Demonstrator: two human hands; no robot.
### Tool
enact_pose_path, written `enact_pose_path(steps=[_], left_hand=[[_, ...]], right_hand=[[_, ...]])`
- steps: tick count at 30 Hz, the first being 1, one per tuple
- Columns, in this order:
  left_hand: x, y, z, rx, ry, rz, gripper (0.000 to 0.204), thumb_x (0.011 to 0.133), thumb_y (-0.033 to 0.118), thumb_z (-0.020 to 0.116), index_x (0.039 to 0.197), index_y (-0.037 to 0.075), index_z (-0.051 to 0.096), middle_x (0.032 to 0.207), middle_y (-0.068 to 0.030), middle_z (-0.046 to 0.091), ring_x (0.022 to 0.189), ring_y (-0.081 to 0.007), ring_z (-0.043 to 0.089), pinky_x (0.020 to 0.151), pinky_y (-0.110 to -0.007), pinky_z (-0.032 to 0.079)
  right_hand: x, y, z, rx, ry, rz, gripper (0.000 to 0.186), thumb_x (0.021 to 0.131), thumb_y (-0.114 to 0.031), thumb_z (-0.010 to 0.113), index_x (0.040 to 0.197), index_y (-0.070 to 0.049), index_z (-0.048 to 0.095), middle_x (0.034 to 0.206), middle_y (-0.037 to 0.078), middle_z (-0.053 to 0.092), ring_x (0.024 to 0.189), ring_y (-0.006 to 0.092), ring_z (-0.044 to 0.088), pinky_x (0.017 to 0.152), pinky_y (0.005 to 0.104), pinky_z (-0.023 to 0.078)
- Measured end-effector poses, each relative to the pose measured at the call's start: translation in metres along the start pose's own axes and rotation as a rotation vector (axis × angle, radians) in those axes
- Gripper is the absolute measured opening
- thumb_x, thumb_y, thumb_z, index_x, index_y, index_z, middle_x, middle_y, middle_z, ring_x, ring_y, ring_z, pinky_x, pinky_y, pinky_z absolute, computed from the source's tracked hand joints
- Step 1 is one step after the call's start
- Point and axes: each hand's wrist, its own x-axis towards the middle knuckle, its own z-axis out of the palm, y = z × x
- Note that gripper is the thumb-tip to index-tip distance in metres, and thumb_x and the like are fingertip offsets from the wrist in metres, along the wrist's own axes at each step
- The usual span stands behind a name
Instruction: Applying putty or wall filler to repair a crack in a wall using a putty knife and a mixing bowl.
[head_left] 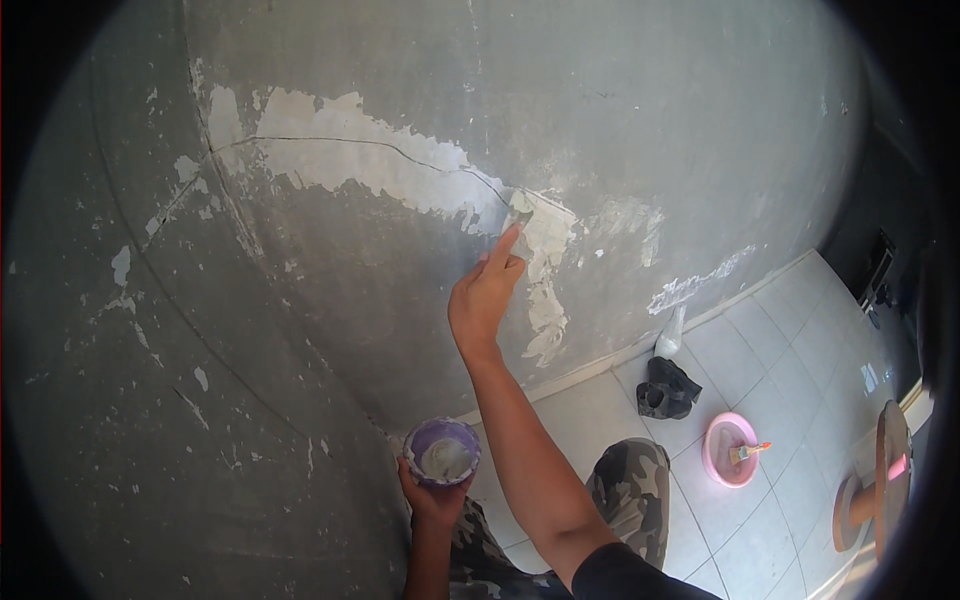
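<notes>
My left hand [433, 500] grips a small purple bowl [415, 441] from below, its fingers around the side. Whitish paste [447, 459] lies inside and smears the rim. Stretched up to the grey wall [640, 130], my right hand [480, 300] is closed around what looks like a putty knife [520, 212], mostly hidden by the fingers. Its blade meets the wall, with the index finger pressed along it. Damp-looking paste [547, 240] covers the wall just right of the blade. Leftward runs a long crack [370, 143] through a bare whitish patch [320, 165].
At the wall's foot on the tiled floor [780, 340] are a black plastic bag [668, 388] and a clear bag with white contents [671, 335]. A pink basin [711, 465] holds a paintbrush [746, 453]. A brown spool-shaped object [850, 512] stands right. Another wall [180, 420] adjoins left.
</notes>
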Motion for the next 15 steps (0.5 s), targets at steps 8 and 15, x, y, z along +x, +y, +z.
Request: enact_pose_path(steps=[8,15], left_hand=[[0.003,-0.004,0.004,-0.036,0.004,-0.01,0.08,0.09,0.071,0.05,0.149,0.017,0.043,0.146,-0.0099,0.051,0.132,-0.0335,0.052,0.101,-0.056,0.048],[0.0,-0.004,0.003,-0.013,-0.02,-0.021,0.079,0.09,0.07,0.05,0.148,0.016,0.044,0.146,-0.01,0.051,0.132,-0.0335,0.052,0.102,-0.054,0.049]], right_hand=[[-0.017,-0.01,0.016,-0.178,-0.174,0.101,0.065,0.097,0.0,0.048,0.156,0.004,0.021,0.103,0.026,0.054,0.091,0.0431,0.06,0.08,0.0484,0.05],[-0.048,-0.011,-0.033,-0.012,-0.309,0.125,0.064,0.096,0.0,0.049,0.155,0.005,0.024,0.1,0.026,0.053,0.086,0.042,0.058,0.077,0.0477,0.048]])
